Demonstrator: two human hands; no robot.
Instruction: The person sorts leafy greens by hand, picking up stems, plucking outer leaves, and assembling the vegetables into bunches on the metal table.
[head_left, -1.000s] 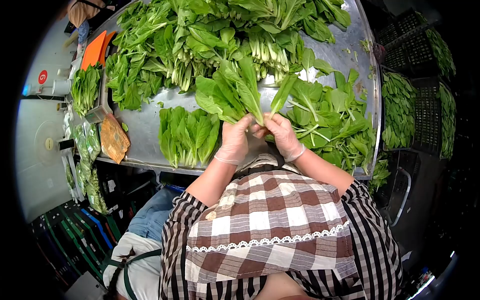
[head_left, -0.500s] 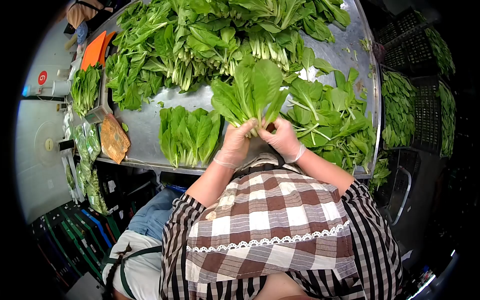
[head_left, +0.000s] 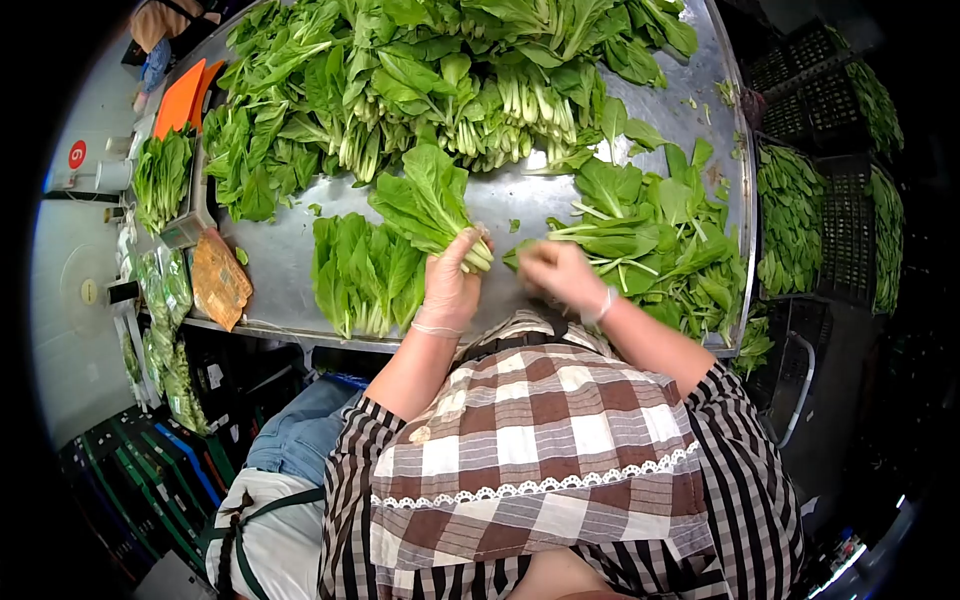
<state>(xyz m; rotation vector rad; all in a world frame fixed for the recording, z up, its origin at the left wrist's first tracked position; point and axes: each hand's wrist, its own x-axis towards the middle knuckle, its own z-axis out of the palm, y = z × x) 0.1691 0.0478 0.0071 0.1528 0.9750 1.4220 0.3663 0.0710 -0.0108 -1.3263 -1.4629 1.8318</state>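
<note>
My left hand (head_left: 455, 280), in a thin clear glove, grips a small head of leafy greens (head_left: 425, 205) by its pale stems. Its leaves point up and to the left, above a neat row of greens (head_left: 365, 275) lying on the table. To the right, my gloved right hand (head_left: 563, 275) is smeared by motion, its fingers curled together. A green leaf (head_left: 513, 257) pokes out at its fingertips. Beyond that hand spreads a loose heap of leaves and stalks (head_left: 670, 250).
A large pile of greens (head_left: 400, 90) covers the back of the metal table (head_left: 290, 290). At left are a scale (head_left: 190, 222) bearing greens, an orange board (head_left: 180, 98) and a brown slab (head_left: 222, 280). Black crates (head_left: 848, 225) of greens stand right. Another person (head_left: 275, 500) is close on my left.
My hands have moved apart. The left has carried the head of greens left and down, tilting it; the right has come away to the right with a leaf.
</note>
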